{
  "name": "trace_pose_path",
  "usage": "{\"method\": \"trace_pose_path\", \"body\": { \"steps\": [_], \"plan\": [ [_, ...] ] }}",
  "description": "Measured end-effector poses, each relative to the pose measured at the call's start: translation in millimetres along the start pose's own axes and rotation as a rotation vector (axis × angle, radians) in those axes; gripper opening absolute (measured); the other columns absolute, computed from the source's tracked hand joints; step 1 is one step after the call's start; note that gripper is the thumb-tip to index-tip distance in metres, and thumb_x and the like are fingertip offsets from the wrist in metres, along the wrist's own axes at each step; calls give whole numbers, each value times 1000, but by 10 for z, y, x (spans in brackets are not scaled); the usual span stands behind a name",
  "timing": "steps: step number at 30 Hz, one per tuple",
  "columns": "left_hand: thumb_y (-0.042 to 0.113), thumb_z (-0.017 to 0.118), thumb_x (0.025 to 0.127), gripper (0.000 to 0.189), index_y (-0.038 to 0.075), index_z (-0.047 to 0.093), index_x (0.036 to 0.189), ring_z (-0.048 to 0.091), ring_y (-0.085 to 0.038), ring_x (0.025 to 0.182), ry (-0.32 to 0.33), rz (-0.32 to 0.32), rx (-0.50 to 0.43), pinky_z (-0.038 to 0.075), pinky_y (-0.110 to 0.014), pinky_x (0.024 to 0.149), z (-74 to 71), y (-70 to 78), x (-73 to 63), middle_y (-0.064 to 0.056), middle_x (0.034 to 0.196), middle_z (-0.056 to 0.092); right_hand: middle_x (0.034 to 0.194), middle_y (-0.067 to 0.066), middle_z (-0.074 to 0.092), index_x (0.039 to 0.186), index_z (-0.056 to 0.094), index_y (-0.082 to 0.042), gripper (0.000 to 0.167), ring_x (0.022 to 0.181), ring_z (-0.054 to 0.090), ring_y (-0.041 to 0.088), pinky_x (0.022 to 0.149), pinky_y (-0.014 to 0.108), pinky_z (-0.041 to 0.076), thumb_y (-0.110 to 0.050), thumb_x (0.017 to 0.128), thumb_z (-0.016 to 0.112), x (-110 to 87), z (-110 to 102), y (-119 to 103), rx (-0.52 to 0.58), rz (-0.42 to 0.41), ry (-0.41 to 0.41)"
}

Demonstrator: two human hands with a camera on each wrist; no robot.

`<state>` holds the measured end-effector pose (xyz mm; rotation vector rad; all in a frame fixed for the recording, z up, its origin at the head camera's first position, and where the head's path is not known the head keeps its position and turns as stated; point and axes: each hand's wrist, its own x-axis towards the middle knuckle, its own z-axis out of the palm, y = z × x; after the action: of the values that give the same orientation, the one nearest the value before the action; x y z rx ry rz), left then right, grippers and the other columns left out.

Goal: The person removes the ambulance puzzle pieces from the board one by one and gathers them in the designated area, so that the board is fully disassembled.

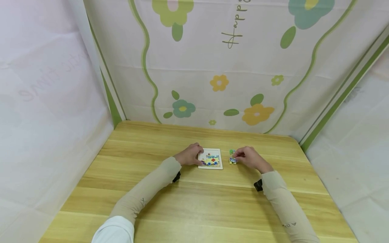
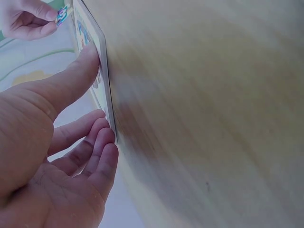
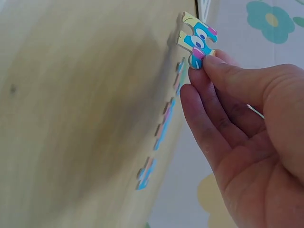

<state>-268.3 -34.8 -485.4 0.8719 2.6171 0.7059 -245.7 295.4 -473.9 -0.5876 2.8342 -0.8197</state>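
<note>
A small square jigsaw board [image 1: 221,164] with a white rim and a yellow ambulance picture lies flat on the table. My left hand [image 1: 189,155] holds its left side; in the left wrist view the thumb rests on the board's face and the fingertips touch its edge. To the right of the board, my right hand [image 1: 250,158] pinches a jigsaw piece [image 3: 198,42] between thumb and fingers, raised off the table. The piece is blue and yellow, with two cartoon eyes. Several loose jigsaw pieces [image 3: 164,125] lie on the table beyond the right hand's fingers.
The wooden table [image 1: 194,206] ends at a hanging white cloth [image 1: 188,74] printed with flowers. White cloth also hangs at the left and right sides. Both forearms wear beige sleeves, with a dark device at each wrist.
</note>
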Motion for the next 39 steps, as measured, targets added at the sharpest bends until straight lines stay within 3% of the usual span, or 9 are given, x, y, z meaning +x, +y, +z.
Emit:
{"method": "trace_pose_path", "body": {
  "steps": [13, 27, 35, 39],
  "plan": [
    [25, 83, 94, 56, 1, 61, 140, 54, -22, 117, -2, -13, 14, 48, -38, 110, -2, 26, -2, -10, 132, 58, 105, 6, 80, 103, 81, -10, 13, 97, 71, 19, 87, 41, 59, -2, 98, 73, 3, 27, 169, 1, 26, 9],
    [26, 83, 94, 57, 0, 61, 140, 53, -21, 116, -6, -10, 33, 47, -38, 110, -21, 34, -2, -10, 131, 58, 104, 6, 80, 102, 82, -11, 12, 94, 69, 17, 85, 39, 59, -4, 98, 73, 62, 28, 169, -24, 49, -17],
    [28, 83, 94, 57, 1, 62, 140, 53, -21, 116, -10, -6, 34, 47, -37, 111, -12, 23, 1, -9, 132, 58, 101, 3, 77, 105, 79, -8, 9, 93, 69, 15, 87, 38, 59, -8, 97, 76, 87, -55, 103, -14, 81, -60],
    [27, 83, 94, 57, 1, 61, 140, 53, -21, 117, -10, -7, 28, 47, -38, 111, -18, 36, -5, -10, 132, 58, 103, 7, 77, 109, 77, -2, 14, 93, 70, 17, 87, 40, 60, -7, 96, 77, 157, -113, -40, -21, 33, -98]
  ]
}}
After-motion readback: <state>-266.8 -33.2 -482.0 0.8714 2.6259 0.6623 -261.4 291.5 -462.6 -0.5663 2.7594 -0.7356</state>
